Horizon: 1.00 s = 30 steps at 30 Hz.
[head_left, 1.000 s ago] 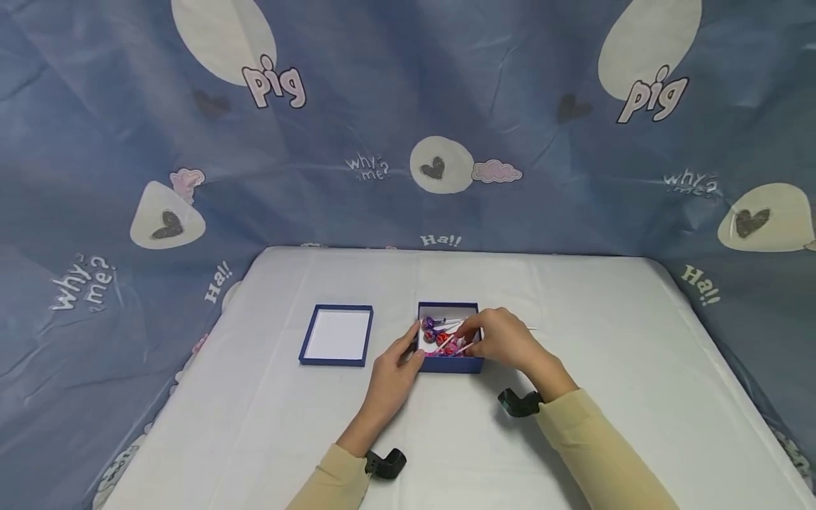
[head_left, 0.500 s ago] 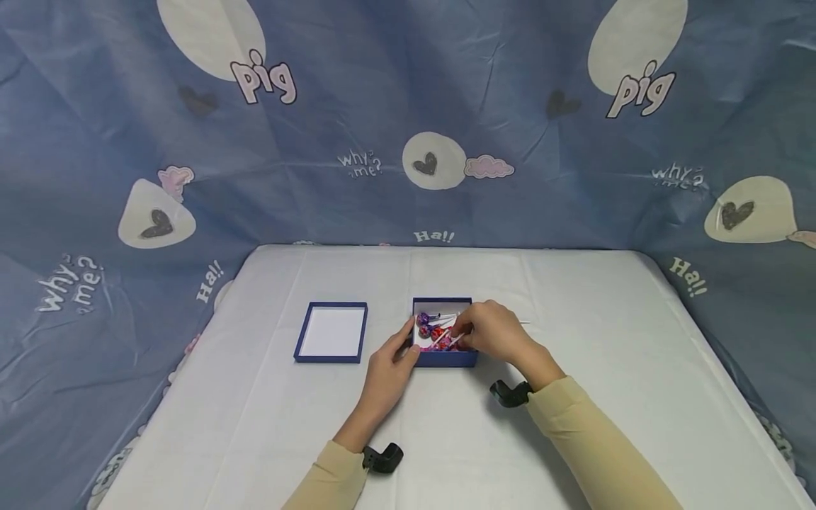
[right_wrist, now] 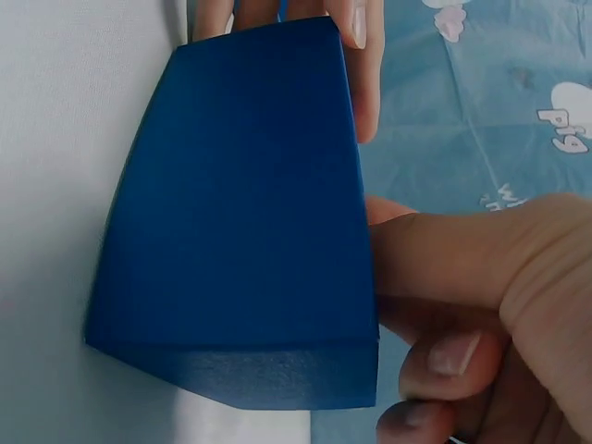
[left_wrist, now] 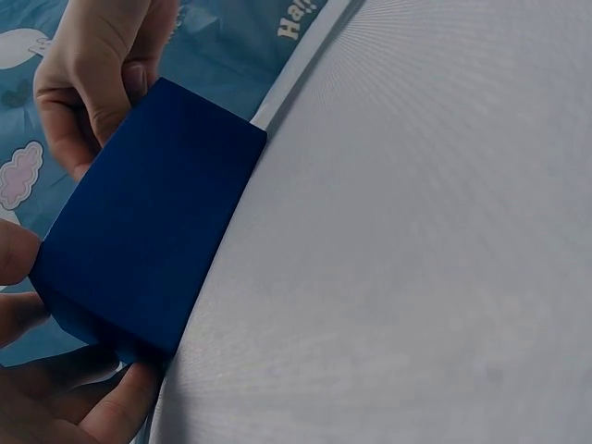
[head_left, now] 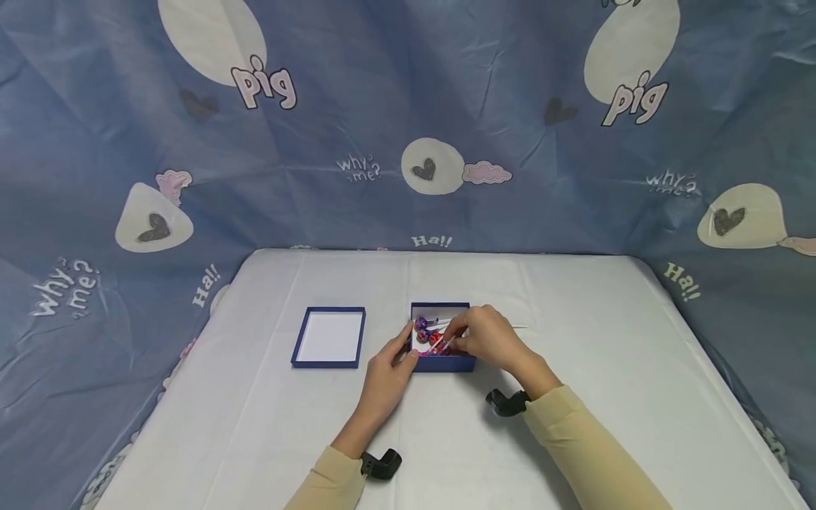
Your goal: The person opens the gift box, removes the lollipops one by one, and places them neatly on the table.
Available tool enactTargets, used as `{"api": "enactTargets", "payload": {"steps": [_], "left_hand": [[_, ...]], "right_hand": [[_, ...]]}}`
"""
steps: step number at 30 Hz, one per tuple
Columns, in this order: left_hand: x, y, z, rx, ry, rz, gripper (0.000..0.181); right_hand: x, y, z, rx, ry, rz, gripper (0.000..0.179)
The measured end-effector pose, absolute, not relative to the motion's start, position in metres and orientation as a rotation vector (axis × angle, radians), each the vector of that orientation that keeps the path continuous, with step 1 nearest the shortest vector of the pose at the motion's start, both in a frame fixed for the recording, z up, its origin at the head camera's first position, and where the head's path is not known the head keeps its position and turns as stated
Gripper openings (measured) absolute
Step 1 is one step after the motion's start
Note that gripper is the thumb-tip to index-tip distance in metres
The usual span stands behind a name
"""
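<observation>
My left hand (head_left: 385, 372) grips the left end of a dark blue open box (head_left: 444, 364), thumb at its near corner. In the left wrist view, the fingers (left_wrist: 120, 407) wrap that end. Inside lie several lollipops (head_left: 435, 338) in purple, red and pink wrappers, with thin white sticks. My right hand (head_left: 487, 338) reaches in over the right wall, curled fingertips pinching a lollipop stick (head_left: 449, 343) in the box; the candy end is partly hidden. Another white stick (head_left: 519, 326) pokes out right of this hand. From the right wrist, the box's wall (right_wrist: 240, 203) hides the contents.
To the left on the white tabletop (head_left: 255, 418) lies a shallow lid (head_left: 329, 337) with blue edges and a white inside. A blue printed cloth (head_left: 357, 205) hangs behind the table. Each wrist carries a black camera mount (head_left: 381, 465).
The head view has shifted slightly. My right hand has edged a little left and deeper among the lollipops. My left hand keeps its grip on the box; the lid stays put.
</observation>
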State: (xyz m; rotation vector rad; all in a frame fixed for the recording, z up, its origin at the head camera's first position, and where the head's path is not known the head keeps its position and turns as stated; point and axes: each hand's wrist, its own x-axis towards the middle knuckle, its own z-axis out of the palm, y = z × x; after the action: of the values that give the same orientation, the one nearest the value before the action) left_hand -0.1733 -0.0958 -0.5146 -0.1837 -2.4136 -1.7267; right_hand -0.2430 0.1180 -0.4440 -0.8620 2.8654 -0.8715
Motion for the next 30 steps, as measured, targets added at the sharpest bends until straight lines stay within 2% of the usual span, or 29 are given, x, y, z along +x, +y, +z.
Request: {"api": "enactTargets", "payload": {"steps": [19,30], "left_hand": [[-0.173,-0.096,-0.515,-0.208,-2.4,-1.727,0.052],[-0.174,-0.096,-0.513,-0.203,-2.408,-1.727,0.052]], "right_hand": [[-0.241,0.116,-0.435,-0.882,2.862,-0.931,0.011],[-0.24,0.119,-0.427,-0.804,2.827,-1.023,0.007]]}}
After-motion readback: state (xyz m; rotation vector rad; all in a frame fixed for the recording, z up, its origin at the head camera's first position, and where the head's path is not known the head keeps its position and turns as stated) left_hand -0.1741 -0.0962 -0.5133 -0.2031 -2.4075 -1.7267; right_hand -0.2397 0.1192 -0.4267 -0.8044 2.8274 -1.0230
